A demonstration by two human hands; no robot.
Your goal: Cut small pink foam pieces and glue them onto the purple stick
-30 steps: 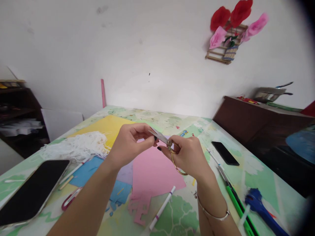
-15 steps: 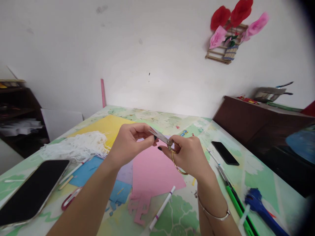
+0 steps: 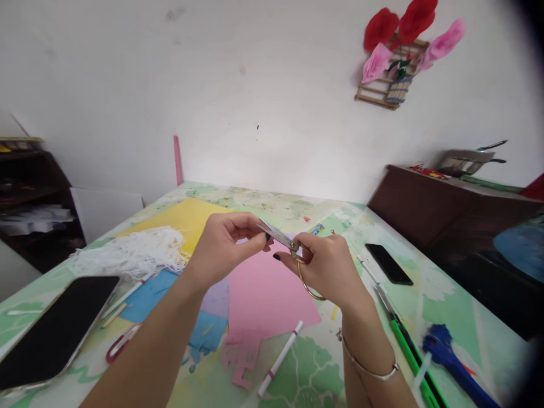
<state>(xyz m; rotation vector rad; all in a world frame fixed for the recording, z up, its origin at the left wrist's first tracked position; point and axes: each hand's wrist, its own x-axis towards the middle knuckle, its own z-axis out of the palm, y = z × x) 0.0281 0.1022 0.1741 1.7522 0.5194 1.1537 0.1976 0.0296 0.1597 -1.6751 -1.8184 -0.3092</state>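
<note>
My right hand (image 3: 327,266) grips small scissors (image 3: 279,234) by their gold-coloured handle. Their blades point left, slightly apart, and reach the fingertips of my left hand (image 3: 229,243). The left thumb and fingers are pinched together; whatever lies between them is too small or hidden to name. Both hands are raised above a pink paper sheet (image 3: 272,294). Cut pink paper scraps (image 3: 242,357) lie at that sheet's near edge, beside a white marker (image 3: 280,360). Left of it are blue paper (image 3: 208,331) and a lilac sheet (image 3: 216,297).
On the left are a large phone (image 3: 59,328), a pile of white string (image 3: 136,249), yellow paper (image 3: 170,221) and a red-handled tool (image 3: 121,343). On the right are another phone (image 3: 389,263), green-handled scissors (image 3: 408,345) and a blue plastic tool (image 3: 450,362).
Both hands and the scissors hold nearly the same position. The view has shifted very slightly; nothing else visibly differs.
</note>
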